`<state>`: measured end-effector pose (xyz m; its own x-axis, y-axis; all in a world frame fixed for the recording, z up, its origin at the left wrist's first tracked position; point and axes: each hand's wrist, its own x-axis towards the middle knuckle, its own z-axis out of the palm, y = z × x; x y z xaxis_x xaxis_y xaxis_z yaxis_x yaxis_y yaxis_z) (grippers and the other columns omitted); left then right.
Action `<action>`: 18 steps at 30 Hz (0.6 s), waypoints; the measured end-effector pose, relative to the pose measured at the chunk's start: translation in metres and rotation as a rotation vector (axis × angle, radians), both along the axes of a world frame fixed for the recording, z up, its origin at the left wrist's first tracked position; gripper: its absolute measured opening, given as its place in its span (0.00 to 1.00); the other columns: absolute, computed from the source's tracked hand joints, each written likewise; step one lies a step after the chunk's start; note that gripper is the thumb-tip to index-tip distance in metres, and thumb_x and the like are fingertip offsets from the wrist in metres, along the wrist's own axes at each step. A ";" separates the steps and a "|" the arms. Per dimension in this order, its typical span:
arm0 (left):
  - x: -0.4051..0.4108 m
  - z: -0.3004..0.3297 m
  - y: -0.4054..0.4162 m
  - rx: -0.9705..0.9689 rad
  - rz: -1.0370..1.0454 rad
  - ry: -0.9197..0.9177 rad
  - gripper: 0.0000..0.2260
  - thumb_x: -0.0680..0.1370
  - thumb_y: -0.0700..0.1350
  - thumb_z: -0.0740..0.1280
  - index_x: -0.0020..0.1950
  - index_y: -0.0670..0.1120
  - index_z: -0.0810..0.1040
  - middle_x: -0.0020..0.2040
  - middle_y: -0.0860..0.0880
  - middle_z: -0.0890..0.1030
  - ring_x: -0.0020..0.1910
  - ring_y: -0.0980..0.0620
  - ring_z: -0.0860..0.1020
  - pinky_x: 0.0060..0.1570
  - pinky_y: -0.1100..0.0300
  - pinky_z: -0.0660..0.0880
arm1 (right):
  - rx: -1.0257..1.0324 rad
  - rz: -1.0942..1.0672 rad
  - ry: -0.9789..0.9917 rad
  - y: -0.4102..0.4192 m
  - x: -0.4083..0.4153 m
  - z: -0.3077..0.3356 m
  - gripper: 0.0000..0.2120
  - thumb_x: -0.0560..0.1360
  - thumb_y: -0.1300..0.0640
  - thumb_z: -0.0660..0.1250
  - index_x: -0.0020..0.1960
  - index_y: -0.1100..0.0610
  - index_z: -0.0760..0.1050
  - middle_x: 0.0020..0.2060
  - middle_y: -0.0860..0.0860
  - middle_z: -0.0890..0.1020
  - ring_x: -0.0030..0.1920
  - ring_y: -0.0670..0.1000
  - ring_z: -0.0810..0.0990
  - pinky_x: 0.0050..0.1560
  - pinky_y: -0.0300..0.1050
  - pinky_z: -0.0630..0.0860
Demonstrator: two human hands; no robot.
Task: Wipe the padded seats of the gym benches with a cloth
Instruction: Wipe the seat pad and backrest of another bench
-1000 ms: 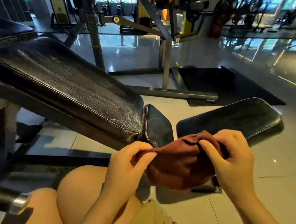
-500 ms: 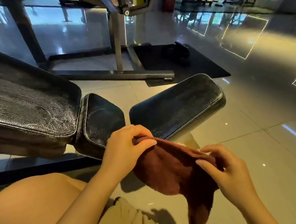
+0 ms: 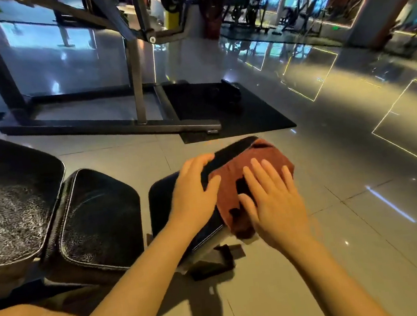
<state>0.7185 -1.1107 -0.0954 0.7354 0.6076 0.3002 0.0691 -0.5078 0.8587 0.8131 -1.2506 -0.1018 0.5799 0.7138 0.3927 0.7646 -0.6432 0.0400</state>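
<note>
Your cloth [image 3: 253,176], a rust-brown towel, lies spread over the far right portion of the black padded seat [image 3: 163,201] directly in front of you, draping over the pad's right edge. The seat's long axis runs from lower left to upper right, with its far end pointing toward the black floor mat [image 3: 249,117]. Your right hand [image 3: 271,200] lies flat on the cloth with the fingers straight and spread, pressing it against the pad; it grips nothing. Your left hand [image 3: 195,192] rests on the seat just beside the cloth, fingers extended over the pad's far edge and thumb touching the cloth's near-left border; it is likewise opened flat. Left of this seat sits a smaller black pad [image 3: 98,221], and beyond that a larger cracked backrest pad [image 3: 14,204] at the frame's left edge. The benches stand on a glossy grey tiled floor [image 3: 353,245] that reflects light lines. A grey steel machine frame [image 3: 138,88] stands behind, with weight plates and further gym equipment blurred in the background.
</note>
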 end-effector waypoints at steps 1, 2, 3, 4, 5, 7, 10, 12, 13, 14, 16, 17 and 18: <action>-0.010 -0.014 0.004 0.029 0.041 0.025 0.18 0.79 0.44 0.66 0.69 0.52 0.71 0.65 0.54 0.71 0.63 0.58 0.70 0.52 0.74 0.64 | -0.085 -0.030 0.006 0.009 0.009 -0.006 0.30 0.80 0.40 0.48 0.72 0.56 0.70 0.71 0.55 0.71 0.73 0.57 0.66 0.75 0.59 0.54; -0.018 -0.027 0.007 0.054 0.075 0.040 0.17 0.79 0.44 0.66 0.68 0.52 0.72 0.64 0.54 0.72 0.62 0.59 0.70 0.53 0.73 0.63 | -0.117 -0.048 0.004 0.017 0.019 -0.008 0.30 0.79 0.38 0.48 0.72 0.55 0.69 0.72 0.55 0.71 0.74 0.57 0.66 0.75 0.60 0.53; -0.026 -0.037 0.011 0.081 0.095 0.049 0.17 0.79 0.44 0.66 0.67 0.52 0.72 0.64 0.55 0.72 0.61 0.59 0.70 0.54 0.72 0.63 | -0.129 -0.064 0.014 0.023 0.028 -0.004 0.30 0.79 0.38 0.49 0.73 0.54 0.68 0.72 0.55 0.70 0.74 0.57 0.65 0.76 0.59 0.52; -0.032 -0.043 0.014 0.107 0.105 0.059 0.17 0.79 0.45 0.66 0.67 0.52 0.73 0.63 0.55 0.72 0.60 0.60 0.70 0.53 0.73 0.64 | -0.133 -0.074 0.018 0.027 0.036 0.000 0.31 0.78 0.38 0.50 0.74 0.55 0.66 0.73 0.54 0.68 0.75 0.57 0.63 0.76 0.57 0.52; -0.036 -0.048 0.016 0.122 0.110 0.067 0.16 0.79 0.45 0.66 0.67 0.52 0.73 0.62 0.56 0.72 0.59 0.61 0.70 0.52 0.74 0.64 | -0.139 -0.084 0.027 0.030 0.044 0.005 0.32 0.78 0.37 0.50 0.76 0.55 0.62 0.75 0.55 0.65 0.76 0.56 0.60 0.77 0.56 0.51; -0.040 -0.052 0.017 0.123 0.114 0.066 0.16 0.79 0.45 0.66 0.66 0.51 0.74 0.61 0.58 0.71 0.58 0.63 0.69 0.51 0.77 0.64 | -0.177 -0.111 0.026 0.037 0.054 0.011 0.35 0.78 0.36 0.46 0.78 0.57 0.56 0.78 0.55 0.59 0.78 0.56 0.55 0.78 0.54 0.48; -0.040 -0.055 0.016 0.088 0.127 0.049 0.15 0.79 0.44 0.66 0.66 0.51 0.74 0.61 0.58 0.72 0.58 0.63 0.70 0.52 0.78 0.63 | -0.201 -0.141 -0.005 0.041 0.055 0.010 0.41 0.76 0.32 0.40 0.79 0.59 0.55 0.78 0.57 0.58 0.78 0.58 0.54 0.76 0.54 0.47; -0.040 -0.054 0.016 0.075 0.139 0.035 0.15 0.79 0.44 0.66 0.65 0.51 0.74 0.60 0.58 0.72 0.57 0.65 0.70 0.52 0.80 0.63 | -0.222 -0.155 -0.024 0.042 0.053 0.009 0.44 0.75 0.30 0.40 0.78 0.60 0.56 0.77 0.58 0.58 0.78 0.59 0.55 0.76 0.55 0.48; -0.042 -0.053 0.017 0.066 0.140 0.025 0.15 0.78 0.44 0.66 0.65 0.52 0.74 0.59 0.59 0.72 0.56 0.66 0.70 0.52 0.81 0.62 | -0.235 -0.159 -0.031 0.043 0.049 0.008 0.45 0.74 0.29 0.40 0.78 0.60 0.56 0.77 0.58 0.59 0.77 0.60 0.55 0.77 0.56 0.49; -0.043 -0.051 0.018 0.062 0.142 0.011 0.16 0.78 0.43 0.66 0.65 0.52 0.74 0.59 0.60 0.72 0.56 0.67 0.70 0.53 0.82 0.62 | -0.250 -0.155 -0.036 0.045 0.045 0.006 0.46 0.74 0.28 0.41 0.78 0.60 0.56 0.77 0.58 0.59 0.77 0.60 0.56 0.77 0.57 0.50; -0.049 -0.049 0.024 0.075 0.160 -0.001 0.16 0.78 0.42 0.67 0.65 0.52 0.74 0.58 0.60 0.72 0.56 0.68 0.70 0.54 0.81 0.62 | -0.322 -0.091 -0.025 0.057 0.029 -0.001 0.46 0.75 0.27 0.40 0.79 0.61 0.53 0.78 0.59 0.57 0.78 0.60 0.53 0.77 0.57 0.49; -0.052 -0.049 0.027 0.085 0.177 0.008 0.16 0.78 0.41 0.67 0.65 0.52 0.74 0.58 0.59 0.72 0.56 0.67 0.69 0.54 0.79 0.63 | -0.372 -0.037 -0.012 0.065 0.019 -0.009 0.46 0.75 0.28 0.40 0.79 0.61 0.50 0.78 0.59 0.54 0.78 0.60 0.50 0.77 0.57 0.48; -0.056 -0.051 0.030 0.092 0.195 0.024 0.17 0.78 0.39 0.66 0.65 0.52 0.74 0.59 0.58 0.72 0.57 0.66 0.69 0.54 0.77 0.64 | -0.414 0.008 0.003 0.073 0.010 -0.017 0.46 0.76 0.28 0.40 0.79 0.62 0.47 0.79 0.60 0.51 0.79 0.60 0.48 0.78 0.57 0.46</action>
<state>0.6622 -1.0807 -0.1460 0.6142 0.7098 0.3449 0.1930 -0.5589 0.8065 0.8234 -1.1777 -0.1185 0.5741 0.8158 0.0696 0.7702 -0.5669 0.2924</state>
